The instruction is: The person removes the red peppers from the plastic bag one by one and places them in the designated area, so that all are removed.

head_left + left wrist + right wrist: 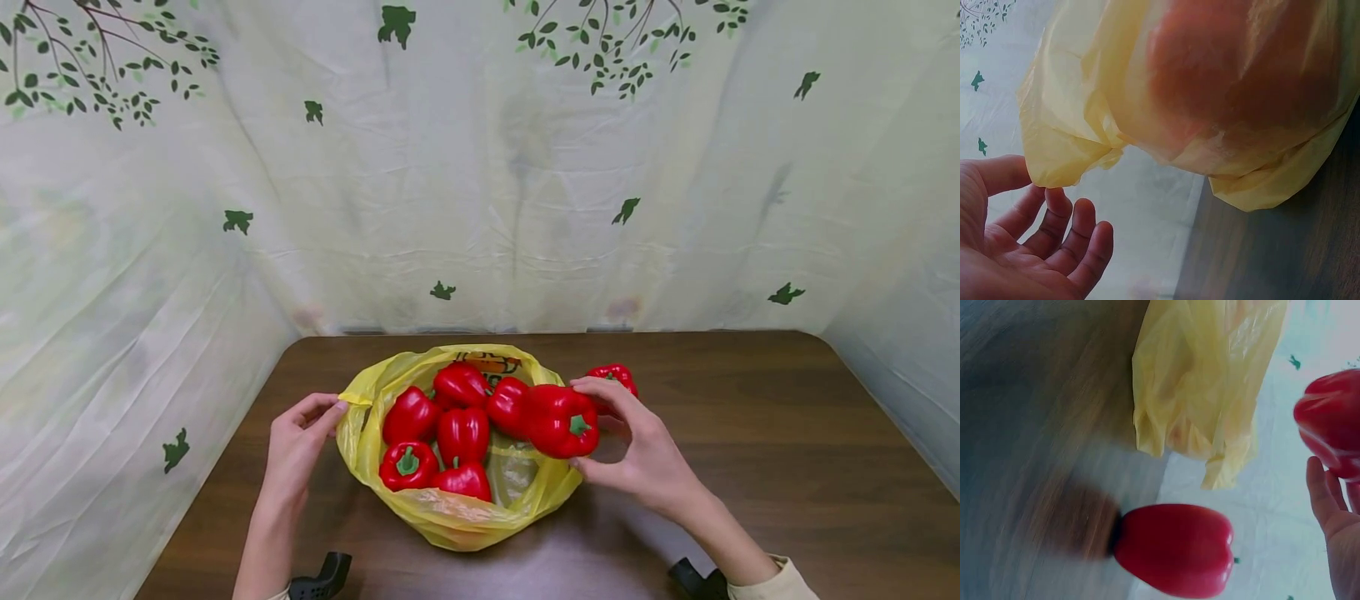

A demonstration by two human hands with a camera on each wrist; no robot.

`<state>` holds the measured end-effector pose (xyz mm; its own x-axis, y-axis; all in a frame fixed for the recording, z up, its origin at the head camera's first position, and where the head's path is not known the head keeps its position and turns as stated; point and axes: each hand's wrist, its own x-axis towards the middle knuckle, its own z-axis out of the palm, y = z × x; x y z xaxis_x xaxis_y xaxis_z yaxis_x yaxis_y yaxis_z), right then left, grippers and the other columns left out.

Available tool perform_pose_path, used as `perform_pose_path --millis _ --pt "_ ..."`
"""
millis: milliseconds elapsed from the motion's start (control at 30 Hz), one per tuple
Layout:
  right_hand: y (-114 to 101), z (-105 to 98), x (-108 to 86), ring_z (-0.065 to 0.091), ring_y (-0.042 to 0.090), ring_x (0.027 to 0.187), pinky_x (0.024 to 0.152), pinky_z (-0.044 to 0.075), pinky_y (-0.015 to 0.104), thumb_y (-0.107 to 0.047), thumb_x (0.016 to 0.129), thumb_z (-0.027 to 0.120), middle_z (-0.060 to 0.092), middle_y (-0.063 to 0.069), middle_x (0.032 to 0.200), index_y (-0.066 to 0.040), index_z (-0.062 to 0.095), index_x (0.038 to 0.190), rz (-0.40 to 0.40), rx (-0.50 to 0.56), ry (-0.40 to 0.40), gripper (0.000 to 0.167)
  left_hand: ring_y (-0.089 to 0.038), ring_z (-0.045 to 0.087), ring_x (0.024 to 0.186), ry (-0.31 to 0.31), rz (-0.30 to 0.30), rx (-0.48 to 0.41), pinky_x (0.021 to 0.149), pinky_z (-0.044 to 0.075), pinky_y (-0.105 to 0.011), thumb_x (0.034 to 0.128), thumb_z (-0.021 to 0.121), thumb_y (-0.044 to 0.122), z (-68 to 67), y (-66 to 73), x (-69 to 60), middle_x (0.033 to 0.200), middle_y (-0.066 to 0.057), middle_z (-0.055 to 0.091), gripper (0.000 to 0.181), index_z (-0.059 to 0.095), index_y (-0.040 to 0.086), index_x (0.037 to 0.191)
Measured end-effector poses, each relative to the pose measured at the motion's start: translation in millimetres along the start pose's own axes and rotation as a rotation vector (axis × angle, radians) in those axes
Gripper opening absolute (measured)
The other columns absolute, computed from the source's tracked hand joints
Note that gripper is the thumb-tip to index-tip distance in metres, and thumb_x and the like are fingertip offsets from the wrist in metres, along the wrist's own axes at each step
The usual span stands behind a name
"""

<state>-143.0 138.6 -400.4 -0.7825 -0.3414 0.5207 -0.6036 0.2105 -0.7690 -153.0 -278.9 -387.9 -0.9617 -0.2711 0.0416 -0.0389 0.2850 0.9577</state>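
A yellow plastic bag (pixel 457 529) stands on the table with its mouth spread wide and several red bell peppers (pixel 462 435) inside. My left hand (pixel 294 442) pinches the bag's left rim between thumb and finger; the left wrist view shows the other fingers of that hand (pixel 1041 237) loosely bent. In my right hand (pixel 645 446) is a red bell pepper (pixel 562 421), held over the bag's right edge. Beyond that hand another red bell pepper (pixel 615 377) sits on the table, partly hidden; the right wrist view shows this pepper (pixel 1175 550) beside the bag (pixel 1194 394).
The brown wooden table (pixel 787 433) extends to both sides of the bag. Behind it hangs a pale curtain (pixel 480 208) printed with green leaves and branches, which also closes off the left and right sides.
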Motion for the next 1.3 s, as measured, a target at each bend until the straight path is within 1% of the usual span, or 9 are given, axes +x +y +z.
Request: perform_pose_path --millis 100,267,633,767,867,1033,1133,1233,1300 --pt "-1 -7 -1.5 0.055 0.022 0.115 0.085 0.055 0.034 0.002 0.067 0.088 0.05 0.0 0.136 -0.017 0.05 0.138 0.011 0.005 0.032 0.083 -0.015 0.057 0.086 -0.002 -0.003 0.0 0.074 0.05 -0.024 0.0958 0.065 0.023 -0.1 -0.4 0.2 0.098 0.001 0.062 0.031 0.065 -0.003 0.112" --pt "-3 -19 -3.8 0.054 0.021 0.116 0.085 0.054 0.032 0.001 0.065 0.089 0.05 -0.003 0.136 -0.019 0.05 0.138 0.047 -0.039 0.074 0.085 -0.015 0.056 0.086 -0.001 -0.007 -0.002 0.075 0.05 -0.025 0.0958 0.065 0.023 0.5 -0.9 0.2 0.098 0.001 0.062 0.031 0.065 -0.003 0.113" --pt "-6 -47 -5.6 0.051 0.02 0.119 0.089 0.05 0.023 0.004 0.062 0.089 0.051 -0.003 0.135 -0.016 0.05 0.14 0.048 -0.139 0.135 0.09 -0.014 0.057 0.085 -0.002 -0.01 -0.009 0.074 0.05 -0.024 0.0954 0.066 0.024 1.0 -1.1 1.3 0.098 0.001 0.062 0.031 0.065 -0.002 0.112" --pt "-6 -57 -5.1 0.051 0.019 0.119 0.089 0.049 0.021 0.005 0.062 0.089 0.052 -0.003 0.134 -0.017 0.051 0.139 0.05 -0.168 0.143 0.088 -0.014 0.057 0.085 0.002 -0.008 -0.006 0.073 0.05 -0.023 0.0955 0.066 0.024 1.1 -1.0 0.9 0.097 0.001 0.062 0.031 0.065 -0.003 0.112" --pt "-6 -64 -4.4 0.051 0.019 0.118 0.09 0.049 0.02 0.005 0.062 0.089 0.053 -0.002 0.133 -0.016 0.052 0.138 0.029 -0.194 0.143 0.087 -0.013 0.058 0.084 0.006 0.001 0.001 0.072 0.05 -0.023 0.0955 0.066 0.024 1.5 -0.8 0.7 0.097 0.002 0.063 0.031 0.065 -0.003 0.112" --pt "-6 -78 -4.0 0.05 0.015 0.118 0.09 0.046 0.016 0.006 0.063 0.088 0.052 0.0 0.133 -0.015 0.052 0.139 0.015 -0.251 0.145 0.087 -0.013 0.059 0.083 0.009 0.005 0.015 0.073 0.05 -0.024 0.0959 0.066 0.024 1.9 -1.2 0.6 0.097 0.002 0.064 0.032 0.065 -0.003 0.113" --pt "-8 -85 -3.9 0.049 0.012 0.118 0.089 0.045 0.013 0.009 0.063 0.087 0.052 0.002 0.132 -0.012 0.053 0.139 0.013 -0.285 0.15 0.086 -0.013 0.059 0.082 0.009 0.007 0.015 0.072 0.051 -0.023 0.0958 0.066 0.024 2.2 -2.1 0.9 0.097 0.002 0.064 0.032 0.065 -0.003 0.113" --pt "-19 -90 -1.9 0.05 0.01 0.115 0.089 0.045 0.012 0.012 0.063 0.085 0.054 0.007 0.129 -0.005 0.055 0.136 0.003 -0.297 0.156 0.082 -0.013 0.059 0.082 0.01 0.008 0.011 0.071 0.05 -0.022 0.0956 0.066 0.024 2.5 -2.6 1.3 0.096 0.002 0.064 0.032 0.065 -0.003 0.113" --pt "-17 -94 -2.8 0.051 0.01 0.114 0.088 0.045 0.012 0.011 0.065 0.084 0.054 0.007 0.128 -0.007 0.055 0.137 0.03 -0.295 0.16 0.08 -0.013 0.059 0.082 0.012 0.005 0.01 0.071 0.05 -0.022 0.0956 0.066 0.024 2.5 -2.7 1.3 0.097 0.001 0.063 0.032 0.065 -0.003 0.113"
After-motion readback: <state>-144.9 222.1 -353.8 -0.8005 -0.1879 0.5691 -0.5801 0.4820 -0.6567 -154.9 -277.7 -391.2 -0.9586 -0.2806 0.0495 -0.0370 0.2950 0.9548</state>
